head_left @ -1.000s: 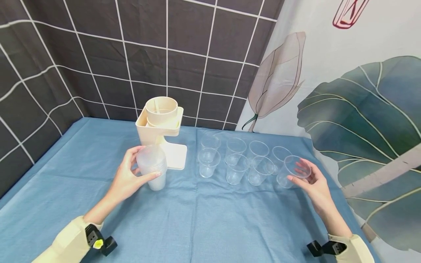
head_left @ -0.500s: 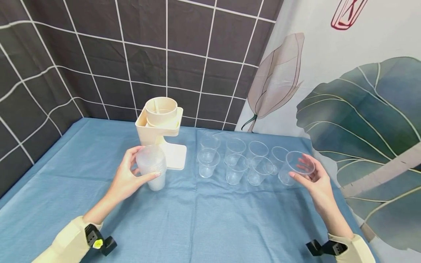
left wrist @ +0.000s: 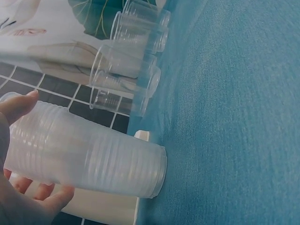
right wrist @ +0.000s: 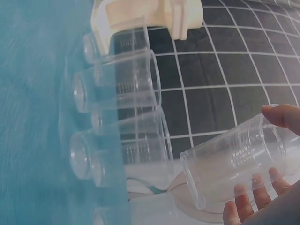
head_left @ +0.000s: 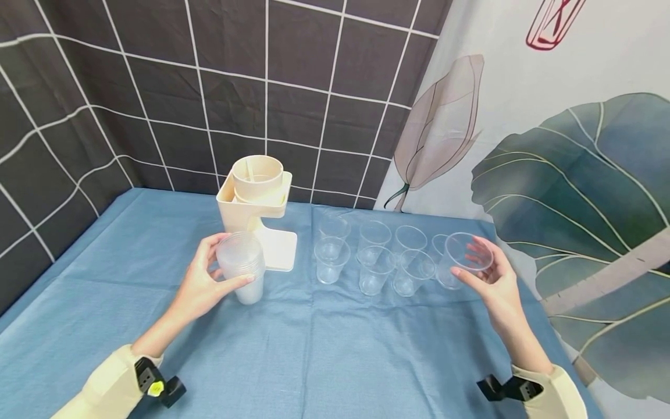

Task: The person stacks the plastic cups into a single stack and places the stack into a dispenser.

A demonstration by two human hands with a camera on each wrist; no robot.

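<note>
My left hand (head_left: 209, 279) is wrapped around a stack of nested plastic cups (left wrist: 89, 145), which stands upright with its base on the cloth. In my right hand (head_left: 497, 282), thumb and fingers grip one clear plastic cup (right wrist: 234, 161) near its rim. That cup is slightly tilted, and the right wrist view shows its base up off the table. Left of it, two rows of clear plastic cups stand upright: a front row with a left-end cup (head_left: 331, 262), a middle cup (head_left: 376, 270) and a right cup (head_left: 413, 273), and several behind. The held cup overlaps the back row's rightmost cup (head_left: 437, 244).
A cream holder (head_left: 251, 209) with a round cup-like top and flat white base (head_left: 281, 250) stands behind the left-hand stack. Blue cloth (head_left: 324, 355) covers the table. Dark grid-patterned fabric (head_left: 220, 93) and a leaf-printed white curtain (head_left: 508, 75) rise behind.
My right hand has lifted its cup and carried it back, first a little right, then left, toward the back row's rightmost cup. The left hand and its stack have stayed still.
</note>
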